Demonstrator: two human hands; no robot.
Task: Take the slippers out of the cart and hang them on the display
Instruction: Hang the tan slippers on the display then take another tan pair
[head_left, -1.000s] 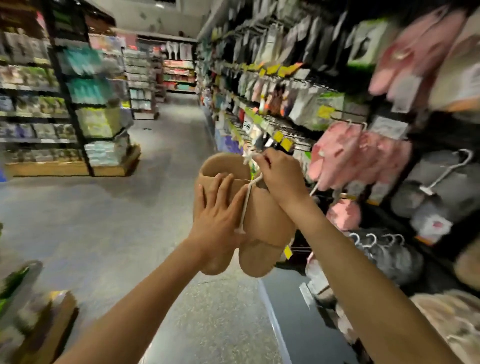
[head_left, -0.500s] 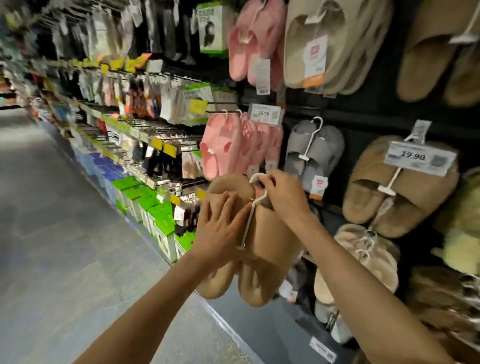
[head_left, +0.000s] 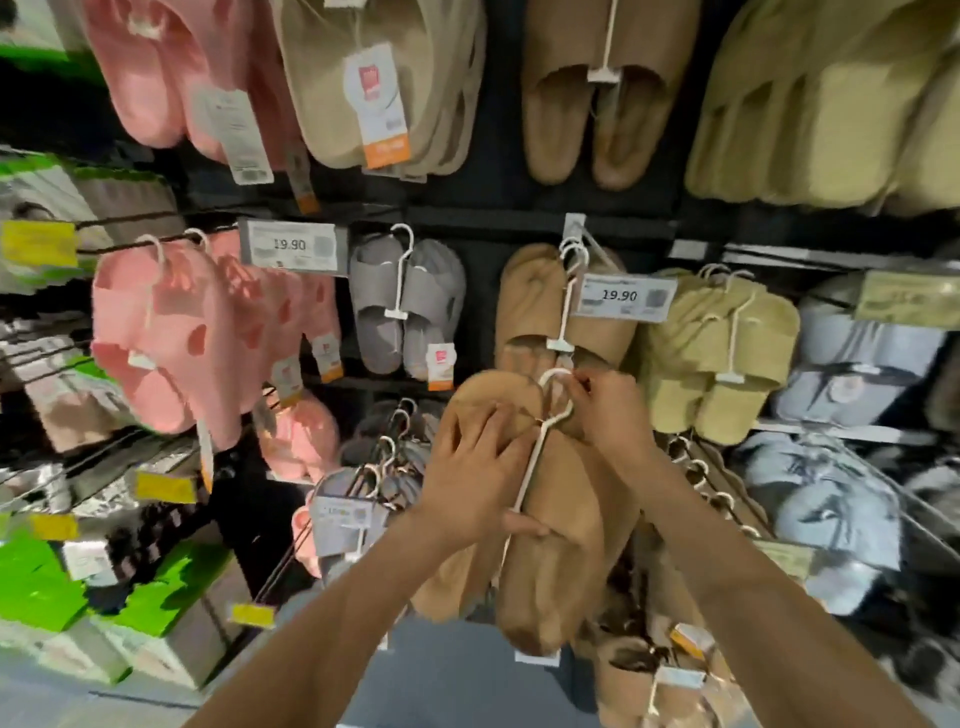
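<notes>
I hold a pair of tan slippers (head_left: 561, 561) on a white plastic hanger in front of the black slipper display (head_left: 478, 218). My left hand (head_left: 472, 478) lies flat on the left slipper and grips the pair from the side. My right hand (head_left: 608, 405) pinches the white hanger hook (head_left: 553, 379) at the top of the pair. Just above hangs a matching pair of tan slippers (head_left: 530, 312) on a metal display peg (head_left: 576, 234) with a 19.90 price tag (head_left: 623, 297).
Pink slippers (head_left: 171, 332) hang at left, grey slippers (head_left: 410, 306) in the middle, olive slippers (head_left: 727, 343) and pale blue slippers (head_left: 852, 353) at right. More rows hang above and below. Green boxes (head_left: 47, 587) stand at lower left.
My view has swung right from the aisle to face the slipper display straight on. Both hands keep the tan pair and have raised it close under the matching tan pair.
</notes>
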